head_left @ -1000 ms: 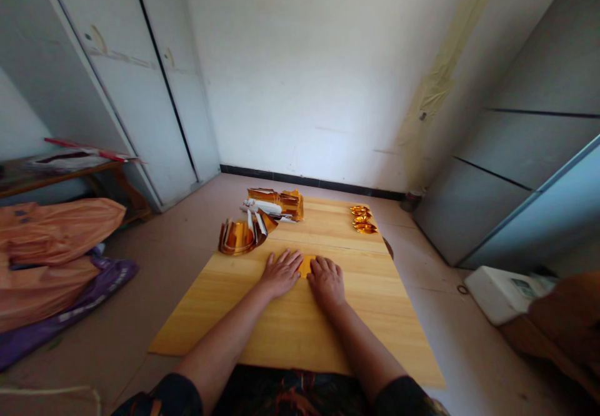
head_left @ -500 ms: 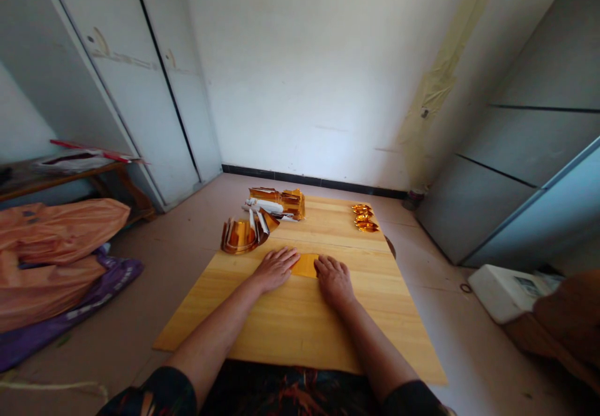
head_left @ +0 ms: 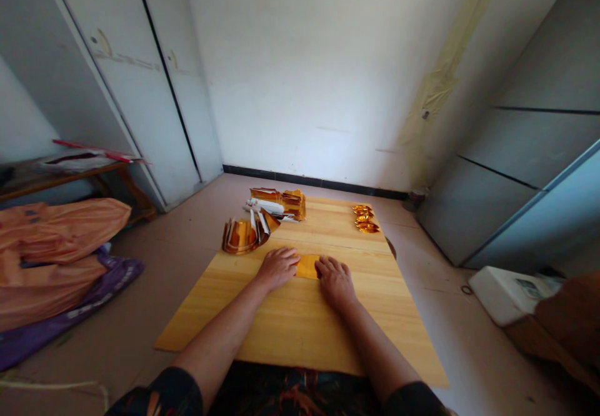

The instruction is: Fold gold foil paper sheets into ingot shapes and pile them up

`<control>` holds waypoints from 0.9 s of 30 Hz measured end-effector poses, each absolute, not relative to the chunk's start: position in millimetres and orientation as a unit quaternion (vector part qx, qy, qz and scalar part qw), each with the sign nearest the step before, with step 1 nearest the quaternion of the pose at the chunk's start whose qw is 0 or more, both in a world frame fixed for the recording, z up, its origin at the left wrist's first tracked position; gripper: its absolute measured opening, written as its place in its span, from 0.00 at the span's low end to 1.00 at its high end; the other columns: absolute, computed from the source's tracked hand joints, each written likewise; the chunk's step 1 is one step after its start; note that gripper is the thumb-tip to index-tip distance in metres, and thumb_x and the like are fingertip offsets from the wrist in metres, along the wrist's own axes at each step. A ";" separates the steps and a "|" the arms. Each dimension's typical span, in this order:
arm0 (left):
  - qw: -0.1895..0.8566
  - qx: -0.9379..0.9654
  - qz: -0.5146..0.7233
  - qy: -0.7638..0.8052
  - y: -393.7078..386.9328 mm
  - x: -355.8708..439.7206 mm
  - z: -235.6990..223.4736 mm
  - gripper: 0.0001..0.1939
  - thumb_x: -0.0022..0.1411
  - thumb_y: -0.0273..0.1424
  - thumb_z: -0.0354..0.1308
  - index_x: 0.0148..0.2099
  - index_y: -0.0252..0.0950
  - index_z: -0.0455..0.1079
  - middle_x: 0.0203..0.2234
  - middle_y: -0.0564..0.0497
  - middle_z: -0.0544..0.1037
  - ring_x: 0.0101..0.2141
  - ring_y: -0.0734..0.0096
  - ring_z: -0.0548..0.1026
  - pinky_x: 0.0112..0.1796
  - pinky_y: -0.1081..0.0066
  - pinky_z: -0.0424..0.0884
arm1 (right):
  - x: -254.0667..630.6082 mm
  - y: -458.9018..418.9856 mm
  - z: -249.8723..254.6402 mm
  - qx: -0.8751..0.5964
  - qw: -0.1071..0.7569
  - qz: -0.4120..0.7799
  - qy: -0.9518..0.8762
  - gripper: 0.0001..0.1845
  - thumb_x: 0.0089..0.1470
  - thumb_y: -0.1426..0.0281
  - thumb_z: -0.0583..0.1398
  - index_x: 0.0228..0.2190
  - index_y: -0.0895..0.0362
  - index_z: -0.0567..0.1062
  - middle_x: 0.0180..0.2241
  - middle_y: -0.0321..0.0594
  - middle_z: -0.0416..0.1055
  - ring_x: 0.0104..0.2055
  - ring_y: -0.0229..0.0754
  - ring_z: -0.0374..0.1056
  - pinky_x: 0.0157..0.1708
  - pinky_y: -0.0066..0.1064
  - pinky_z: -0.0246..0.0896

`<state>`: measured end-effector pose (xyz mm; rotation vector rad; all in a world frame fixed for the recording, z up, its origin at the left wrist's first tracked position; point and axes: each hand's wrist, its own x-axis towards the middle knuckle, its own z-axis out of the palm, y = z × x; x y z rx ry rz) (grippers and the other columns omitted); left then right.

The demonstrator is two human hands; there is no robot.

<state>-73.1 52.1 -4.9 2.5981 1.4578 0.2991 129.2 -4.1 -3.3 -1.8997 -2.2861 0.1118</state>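
The sheet (head_left: 307,267) lies flat in the middle of the tabletop (head_left: 300,335), between the two hands. The left hand (head_left: 277,270) is palm down at its left end, fingers close together and slightly bent; the right hand (head_left: 338,283) touches its right end with curled fingers. Whether either one pinches the sheet cannot be told, since the fingers hide both ends.

The likeliest trouble is in the sheet itself. It looks thin, so an outward pull from both ends could tear it, and an inward push could buckle it. Uneven pressure might turn it askew or set a crease off line. The surface seems smooth enough for it to skid if one hand lifted while the other dragged.

The curved stack (head_left: 241,236) stands at the left edge of the tabletop, its sheets upright and bowed. It looks springy and loosely gathered; a knock from the left forearm or a draught could spread it or tip some over that edge. Behind it, by the far left corner, the pile (head_left: 294,203) and the white bundle (head_left: 267,206) are jumbled together, so a tug at one could drag the other.

The gold pieces (head_left: 364,219) sit in a row near the far right corner. They look light and hollow: a sweeping right sleeve could crush them or send them off the right edge.
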 end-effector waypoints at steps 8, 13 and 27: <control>0.077 0.851 0.106 0.509 44.9 -65.7 3.8 0.31 0.45 0.51 0.63 0.51 0.45 0.69 0.57 0.48 0.66 0.56 0.55 0.62 0.54 0.56 0.58 | 134.4 -7.0 5.9 -0.616 0.072 0.052 -0.783 0.23 0.58 0.69 0.49 0.55 0.46 0.62 0.60 0.35 0.57 0.61 0.41 0.49 0.57 0.40 0.41; 0.078 0.857 0.098 0.501 47.1 -70.1 0.1 0.29 0.49 0.48 0.62 0.52 0.46 0.67 0.58 0.49 0.64 0.56 0.56 0.61 0.53 0.55 0.58 | 141.3 -4.6 10.4 -0.590 0.069 0.066 -0.802 0.23 0.56 0.62 0.53 0.54 0.47 0.64 0.60 0.37 0.57 0.61 0.44 0.50 0.56 0.41 0.43; 0.054 0.849 0.145 0.505 45.5 -65.8 -1.1 0.15 0.64 0.43 0.47 0.47 0.48 0.72 0.53 0.55 0.70 0.53 0.64 0.65 0.50 0.60 0.58 | 146.3 15.4 15.7 -0.605 0.083 0.096 -0.786 0.17 0.57 0.62 0.54 0.48 0.46 0.69 0.48 0.37 0.70 0.51 0.43 0.61 0.45 0.35 0.51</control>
